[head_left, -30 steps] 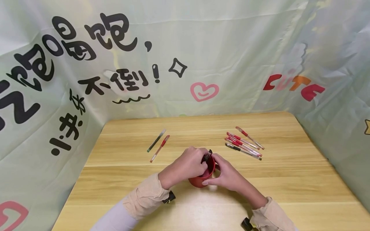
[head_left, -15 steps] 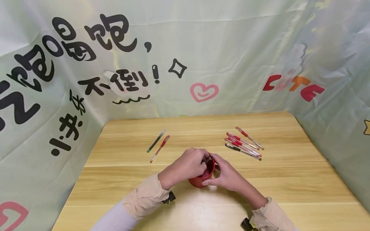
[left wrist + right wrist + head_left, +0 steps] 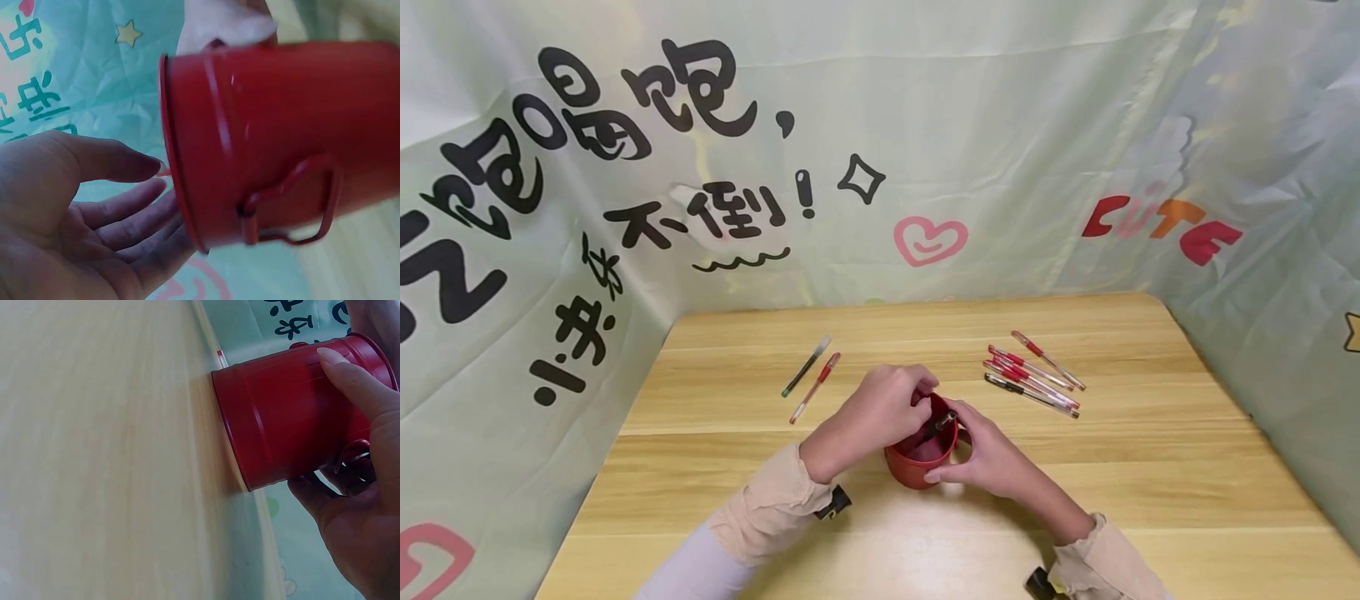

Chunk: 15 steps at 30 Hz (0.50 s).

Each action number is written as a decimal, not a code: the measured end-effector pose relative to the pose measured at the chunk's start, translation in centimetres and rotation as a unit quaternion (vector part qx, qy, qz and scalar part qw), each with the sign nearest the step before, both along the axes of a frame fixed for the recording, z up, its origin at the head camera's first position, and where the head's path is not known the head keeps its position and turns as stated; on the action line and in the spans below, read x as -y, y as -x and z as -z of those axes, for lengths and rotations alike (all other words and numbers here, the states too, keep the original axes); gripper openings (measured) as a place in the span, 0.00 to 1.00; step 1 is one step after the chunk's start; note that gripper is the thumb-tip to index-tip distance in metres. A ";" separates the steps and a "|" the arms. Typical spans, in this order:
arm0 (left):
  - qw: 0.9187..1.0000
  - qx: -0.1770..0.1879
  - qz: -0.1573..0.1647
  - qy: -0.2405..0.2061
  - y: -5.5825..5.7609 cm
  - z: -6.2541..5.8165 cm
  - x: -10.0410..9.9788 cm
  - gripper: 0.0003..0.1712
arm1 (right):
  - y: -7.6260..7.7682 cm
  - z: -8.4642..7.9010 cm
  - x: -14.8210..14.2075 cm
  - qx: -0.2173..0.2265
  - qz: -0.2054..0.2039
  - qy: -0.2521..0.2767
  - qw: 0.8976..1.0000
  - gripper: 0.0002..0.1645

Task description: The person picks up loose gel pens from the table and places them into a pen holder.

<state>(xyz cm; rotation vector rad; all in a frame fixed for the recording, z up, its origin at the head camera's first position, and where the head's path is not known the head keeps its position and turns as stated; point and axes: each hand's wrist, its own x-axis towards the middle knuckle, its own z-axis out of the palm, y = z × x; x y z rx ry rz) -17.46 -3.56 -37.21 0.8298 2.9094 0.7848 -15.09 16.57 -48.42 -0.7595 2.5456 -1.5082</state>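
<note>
A small red metal bucket (image 3: 912,473) with a side handle (image 3: 294,200) stands upright on the table. My right hand (image 3: 992,454) holds it from the right; in the right wrist view the thumb (image 3: 356,381) lies on its wall and fingers reach the handle side. Inside the bucket a black pen (image 3: 944,421) leans toward the right rim. Above the opening is my left hand (image 3: 883,408), fingers loosely bent and apart from the black pen. A tiny red sliver shows by the left thumb (image 3: 134,161) in the left wrist view; what it is, I cannot tell.
On the wooden table (image 3: 1150,467), a dark green-tipped pen (image 3: 806,367) and a red pen (image 3: 815,387) lie at left. Several red pens (image 3: 1030,371) and a black pen (image 3: 1032,395) lie at right. A printed cloth (image 3: 1000,150) hangs behind.
The left hand has let go of the black pen and moved slightly up and left. The pen has sunk into the bucket and leans right. The right hand has stayed put.
</note>
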 end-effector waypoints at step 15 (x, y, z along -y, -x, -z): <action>0.998 -0.051 -0.043 -0.018 2.9 0.6 2.1 0.17 | 0.1 0.0 0.1 0.011 -0.003 0.018 1.000 0.57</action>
